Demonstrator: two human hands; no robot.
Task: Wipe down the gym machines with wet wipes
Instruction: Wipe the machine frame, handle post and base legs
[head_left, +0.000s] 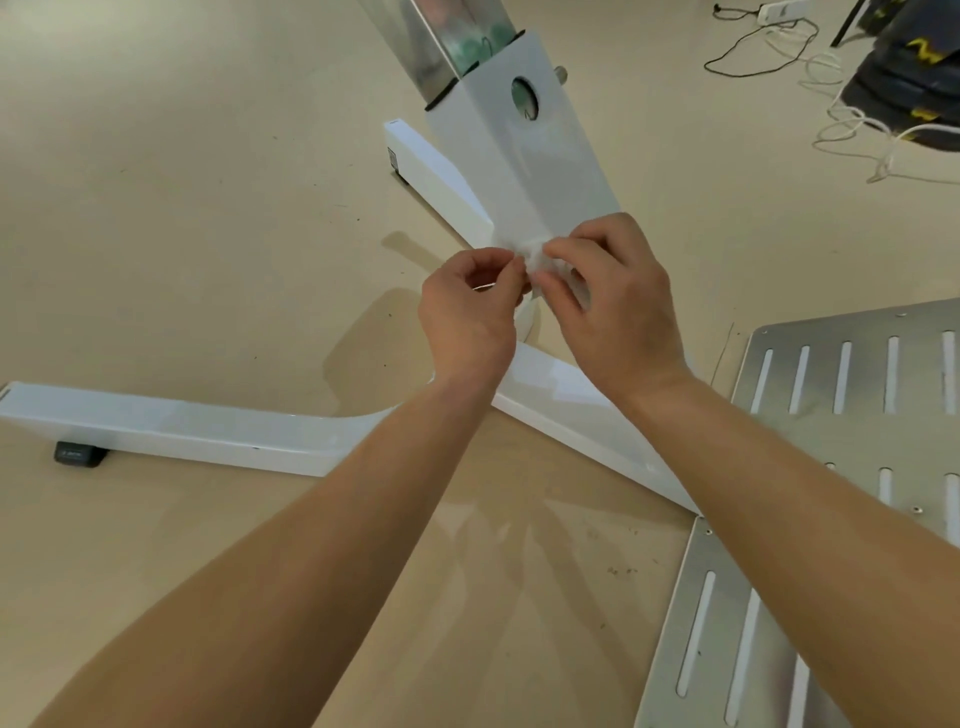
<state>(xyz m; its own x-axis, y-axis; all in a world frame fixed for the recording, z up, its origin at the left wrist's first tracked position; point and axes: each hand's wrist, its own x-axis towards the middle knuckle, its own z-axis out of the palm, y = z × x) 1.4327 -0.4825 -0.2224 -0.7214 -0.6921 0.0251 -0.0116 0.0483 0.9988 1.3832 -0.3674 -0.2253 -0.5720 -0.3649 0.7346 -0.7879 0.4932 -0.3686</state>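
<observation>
Bright, soft, even indoor light. On the floor (208, 234) in front of the machine base (519, 171), faint fanned arm shadows point to several lamps overhead. The base's leg (182, 426) gleams mildly, and the metal plate (857, 379) to its right shines dully. The wipe (535, 257) washes out against the base's white. Straight lines bow near the edges, and the base's top is smeared.

white wipe (535, 254), white machine frame (514, 156), beige floor (208, 208).

A small, crumpled white wet wipe (537, 258) is pinched between the left hand (467, 317) and the right hand (621, 306). It is held just in front of the base of the white gym machine (524, 171), whose flat legs are spread from a square column.
</observation>
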